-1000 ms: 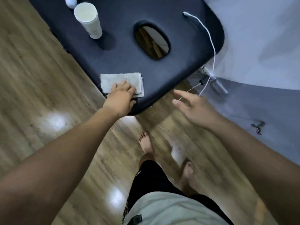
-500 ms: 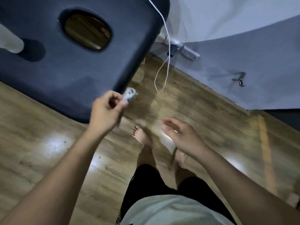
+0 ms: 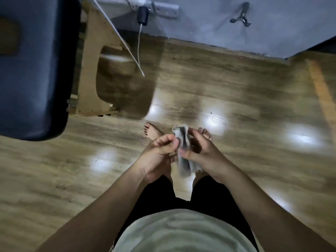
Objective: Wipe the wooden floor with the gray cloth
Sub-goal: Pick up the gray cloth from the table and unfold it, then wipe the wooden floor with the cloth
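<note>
Wooden floor [image 3: 236,84] underfoot, gray cloth [image 3: 183,138] held between both hands.
Right of the dark padded table [image 3: 36,73], the bunched cloth hangs above bare feet, off the floor. The left hand [image 3: 160,151] pinches one edge with curled fingers; the right hand [image 3: 204,151] grips the other side.

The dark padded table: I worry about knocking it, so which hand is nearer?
Left. The left hand is right of the table, clear of it; the right hand lies farther right, beyond the gray cloth that both hands grip.
</note>
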A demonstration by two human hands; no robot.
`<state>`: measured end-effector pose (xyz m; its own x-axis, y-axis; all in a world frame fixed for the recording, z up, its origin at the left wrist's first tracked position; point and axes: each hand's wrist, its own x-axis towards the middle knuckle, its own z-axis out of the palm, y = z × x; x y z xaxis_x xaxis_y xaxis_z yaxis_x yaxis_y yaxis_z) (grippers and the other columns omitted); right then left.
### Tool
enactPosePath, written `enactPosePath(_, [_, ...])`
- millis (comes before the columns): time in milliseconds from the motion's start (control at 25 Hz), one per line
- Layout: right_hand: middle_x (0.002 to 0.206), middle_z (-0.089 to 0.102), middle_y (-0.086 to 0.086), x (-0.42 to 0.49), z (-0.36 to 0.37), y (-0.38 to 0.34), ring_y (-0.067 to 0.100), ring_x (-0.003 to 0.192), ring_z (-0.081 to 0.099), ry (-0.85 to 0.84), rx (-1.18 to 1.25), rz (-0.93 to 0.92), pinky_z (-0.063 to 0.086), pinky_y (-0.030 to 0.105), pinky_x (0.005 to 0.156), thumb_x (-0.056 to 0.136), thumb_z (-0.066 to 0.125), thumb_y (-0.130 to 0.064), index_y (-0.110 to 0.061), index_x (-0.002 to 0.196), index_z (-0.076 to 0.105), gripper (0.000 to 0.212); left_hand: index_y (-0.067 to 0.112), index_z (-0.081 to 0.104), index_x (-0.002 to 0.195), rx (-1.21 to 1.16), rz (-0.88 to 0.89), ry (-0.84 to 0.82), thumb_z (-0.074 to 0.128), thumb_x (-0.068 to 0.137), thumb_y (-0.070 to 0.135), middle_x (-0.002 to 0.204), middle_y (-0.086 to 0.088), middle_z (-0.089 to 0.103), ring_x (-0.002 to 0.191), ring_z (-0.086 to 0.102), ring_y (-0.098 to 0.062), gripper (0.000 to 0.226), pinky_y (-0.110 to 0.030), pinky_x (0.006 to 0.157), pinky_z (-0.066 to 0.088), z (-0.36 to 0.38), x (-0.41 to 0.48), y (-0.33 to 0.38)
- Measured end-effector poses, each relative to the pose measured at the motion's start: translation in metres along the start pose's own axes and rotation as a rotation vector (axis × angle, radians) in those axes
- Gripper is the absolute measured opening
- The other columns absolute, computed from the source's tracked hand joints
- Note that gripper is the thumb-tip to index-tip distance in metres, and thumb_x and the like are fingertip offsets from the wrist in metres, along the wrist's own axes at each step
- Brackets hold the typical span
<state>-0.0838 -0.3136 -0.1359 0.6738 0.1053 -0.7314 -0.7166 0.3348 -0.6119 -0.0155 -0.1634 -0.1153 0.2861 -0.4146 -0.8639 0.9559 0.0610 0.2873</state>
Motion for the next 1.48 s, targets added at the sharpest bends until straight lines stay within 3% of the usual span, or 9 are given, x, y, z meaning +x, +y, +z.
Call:
enactPosePath(200, [0.093, 0.071, 0.009, -0.010, -0.076, 0.023, 0.027, 0.091, 0.065, 0.548, 0.201, 0.030, 0.050, 0.048, 0.087, 0.094, 0.061, -0.017, -0.019, 0.092, 0.071, 0.010, 0.023, 0.073, 0.105, -0.023, -0.026, -0.112, 0.047, 0.096, 0.024, 0.117, -0.001, 0.067, 0.114, 0.059, -0.016, 0.027, -0.032, 0.101, 0.042, 0.045, 0.033, -0.049])
enactPosePath(320, [0.106, 0.070, 0.012, 0.006, -0.134, 0.047, 0.034, 0.100, 0.063, 0.387, 0.390, 0.129, 0.048, 0.048, 0.086, 0.089, 0.063, -0.035, -0.010, 0.111, 0.066, 0.033, 0.037, 0.077, 0.109, -0.019, -0.126, -0.204, 0.024, 0.105, 0.030, 0.115, 0.017, 0.073, 0.114, 0.064, -0.002, 0.053, -0.026, 0.102, 0.048, 0.054, 0.077, -0.063])
enactPosePath(520, [0.130, 0.063, 0.015, 0.075, -0.175, 0.142, 0.027, 0.122, 0.060, 0.225, 0.650, 0.305, 0.044, 0.041, 0.106, 0.086, 0.065, -0.034, -0.006, 0.131, 0.059, 0.054, 0.022, 0.082, 0.094, 0.064, -0.311, 0.044, 0.055, 0.094, 0.043, 0.102, 0.001, 0.078, 0.097, 0.074, -0.014, 0.034, -0.027, 0.077, 0.058, 0.022, 0.198, -0.113])
enactPosePath(720, [0.105, 0.074, 0.013, 0.192, -0.200, 0.252, 0.028, 0.103, 0.070, 0.354, 0.245, 0.317, 0.055, 0.042, 0.089, 0.084, 0.071, -0.033, -0.007, 0.108, 0.070, 0.035, 0.010, 0.072, 0.109, 0.366, -0.329, 0.347, 0.059, 0.097, 0.014, 0.112, -0.015, 0.073, 0.108, 0.069, -0.033, 0.018, -0.043, 0.088, 0.058, -0.057, 0.333, -0.164])
enactPosePath(880, [0.098, 0.074, 0.009, 0.329, -0.242, 0.261, 0.024, 0.092, 0.072, 0.539, -0.120, 0.107, 0.057, 0.047, 0.087, 0.089, 0.068, -0.033, -0.013, 0.103, 0.069, 0.024, 0.019, 0.069, 0.085, 0.452, -0.037, 0.296, 0.055, 0.095, 0.004, 0.081, -0.003, 0.073, 0.075, 0.070, -0.023, 0.022, -0.029, 0.052, 0.057, -0.078, 0.462, -0.131])
enactPosePath(1000, [0.110, 0.071, 0.004, 0.416, -0.297, 0.256, 0.023, 0.102, 0.068, 0.664, -0.243, 0.000, 0.056, 0.041, 0.091, 0.088, 0.063, -0.045, -0.019, 0.122, 0.060, 0.042, 0.019, 0.064, 0.089, 0.552, 0.150, 0.250, 0.064, 0.094, 0.020, 0.084, -0.002, 0.069, 0.076, 0.066, -0.020, 0.005, -0.030, 0.059, 0.058, -0.091, 0.549, -0.095])
enactPosePath(1160, [0.150, 0.035, 0.018, 0.464, -0.333, 0.280, 0.036, 0.136, 0.037, 0.695, -1.163, -0.023, 0.040, 0.040, 0.108, 0.094, 0.026, -0.049, -0.018, 0.151, 0.024, 0.065, 0.020, 0.013, 0.155, 2.280, 0.096, 0.267, 0.078, 0.076, 0.052, 0.162, -0.018, 0.012, 0.148, 0.018, -0.042, 0.108, -0.060, 0.115, 0.031, -0.168, 0.615, -0.057])
enactPosePath(1240, [0.161, 0.015, 0.015, 0.471, -0.308, 0.311, 0.036, 0.148, 0.016, 0.513, -1.355, -0.091, 0.024, 0.045, 0.119, 0.089, -0.007, -0.053, -0.020, 0.154, 0.016, 0.077, 0.027, -0.024, 0.153, 2.468, -0.020, 0.214, 0.082, 0.064, 0.063, 0.160, -0.012, -0.033, 0.147, -0.018, -0.052, 0.143, -0.072, 0.114, 0.014, -0.191, 0.624, -0.037])
enactPosePath(1480, [0.165, 0.000, 0.005, 0.498, -0.277, 0.366, 0.034, 0.150, -0.011, 0.694, -1.391, -0.074, -0.002, 0.053, 0.119, 0.099, 0.025, -0.054, -0.042, 0.154, 0.013, 0.057, 0.039, -0.045, 0.138, 2.359, 0.166, 0.148, 0.090, 0.039, 0.066, 0.143, -0.002, -0.058, 0.142, -0.029, -0.052, 0.170, -0.079, 0.106, 0.021, -0.232, 0.648, -0.035])
